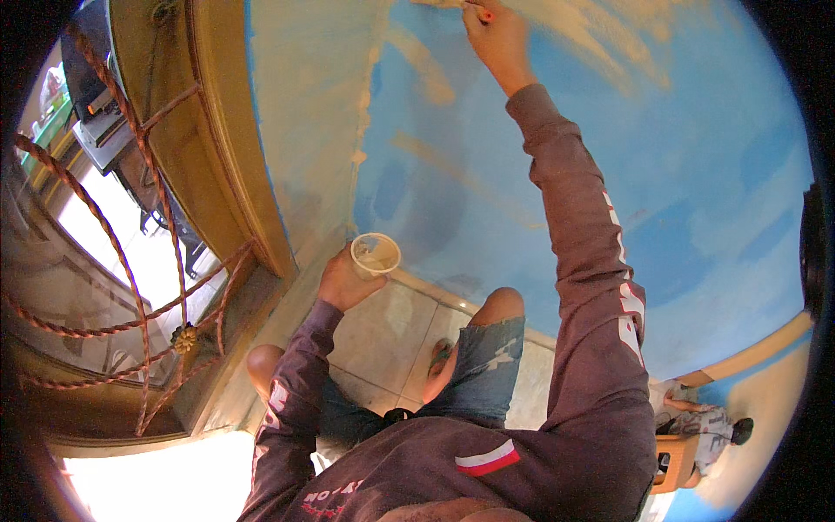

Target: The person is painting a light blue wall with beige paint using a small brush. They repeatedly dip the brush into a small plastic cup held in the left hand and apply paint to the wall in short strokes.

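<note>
My left hand (349, 277) is closed around a clear plastic cup (375, 254) with some pale cream paint inside, held upright near the foot of the wall. At the top of the view my right hand (497, 36) grips a paintbrush (443, 3) by its handle. The brush head is partly cut off by the picture's edge and lies close to the blue wall (587, 196). Cream-coloured strokes (603, 39) cover part of the blue beside the hand. A rough cream band runs down the wall's corner, and the adjoining wall (313, 117) at left is cream.
Left of me is a brown door or window frame (228, 143) with twisted metal grillework (104, 215). Below lie floor tiles (385, 326) by my knees. Another person (711, 424) sits at the lower right beside an orange plastic crate (675, 460).
</note>
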